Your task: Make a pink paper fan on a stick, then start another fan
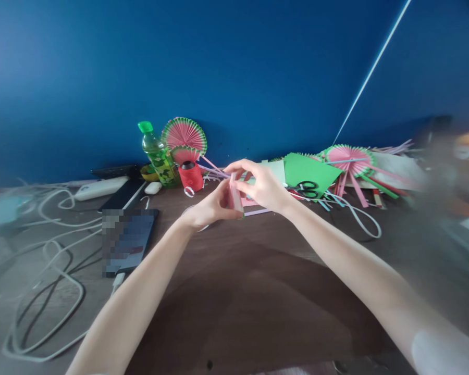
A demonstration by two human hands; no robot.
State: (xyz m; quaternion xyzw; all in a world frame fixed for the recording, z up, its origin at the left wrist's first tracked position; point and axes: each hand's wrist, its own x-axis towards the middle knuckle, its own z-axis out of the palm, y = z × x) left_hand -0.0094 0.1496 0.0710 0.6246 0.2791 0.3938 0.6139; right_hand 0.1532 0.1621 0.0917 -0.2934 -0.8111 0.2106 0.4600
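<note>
Both hands meet above the middle of the table, holding a small stack of folded pink paper with a bit of green at its lower end. My left hand grips it from the left, thumb low and fingers behind. From the right, my right hand closes its fingertips on the upper part of the same paper. Behind the hands are a red thread spool and finished pink-and-green round paper fans, one leaning on the wall and another lying to the right.
A green-capped bottle stands by the blue wall. Green paper and black-handled scissors lie right of the hands. At left are a phone, a white power strip and looping white cables.
</note>
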